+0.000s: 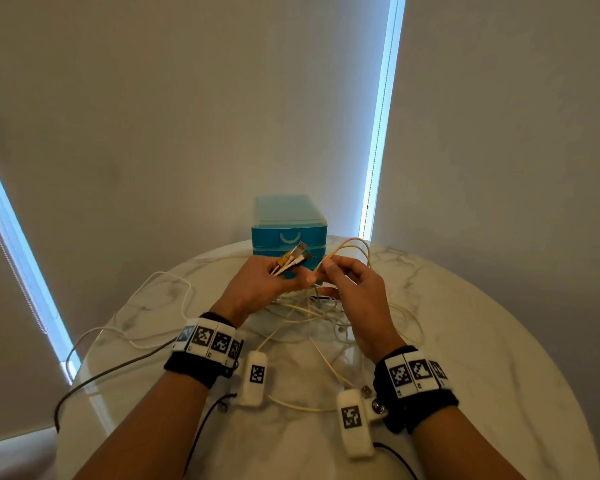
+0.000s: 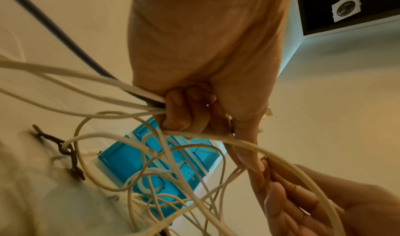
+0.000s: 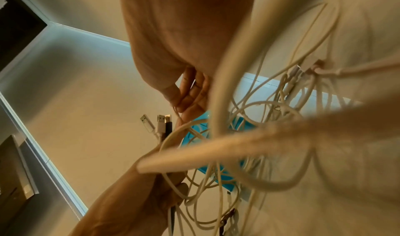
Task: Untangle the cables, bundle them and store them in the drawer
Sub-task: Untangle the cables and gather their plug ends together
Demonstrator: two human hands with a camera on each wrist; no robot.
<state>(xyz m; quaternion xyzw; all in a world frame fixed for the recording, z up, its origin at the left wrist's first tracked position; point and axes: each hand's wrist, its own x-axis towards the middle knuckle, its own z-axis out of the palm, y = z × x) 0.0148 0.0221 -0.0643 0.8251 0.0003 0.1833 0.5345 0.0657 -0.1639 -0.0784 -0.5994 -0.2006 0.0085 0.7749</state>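
Observation:
My left hand [image 1: 274, 280] grips a bunch of cable ends, with USB plugs [image 1: 297, 255] sticking up out of the fist in front of the blue drawer unit [image 1: 286, 225]. In the left wrist view its fingers [image 2: 184, 113] curl round several white cables [image 2: 90, 79]. My right hand [image 1: 340, 275] pinches a yellowish cable loop [image 1: 352, 249] just right of the left hand. A tangle of white and yellowish cables [image 1: 312, 315] hangs below both hands onto the table. The right wrist view shows the plugs [image 3: 159, 122] and loops [image 3: 218, 154] close up.
A round white marble table [image 1: 482, 341] carries everything. A dark cable [image 1: 94, 377] and a white cable [image 1: 136, 296] trail over the table's left side. The drawer unit stands at the far edge with its drawers closed. Window blinds hang behind.

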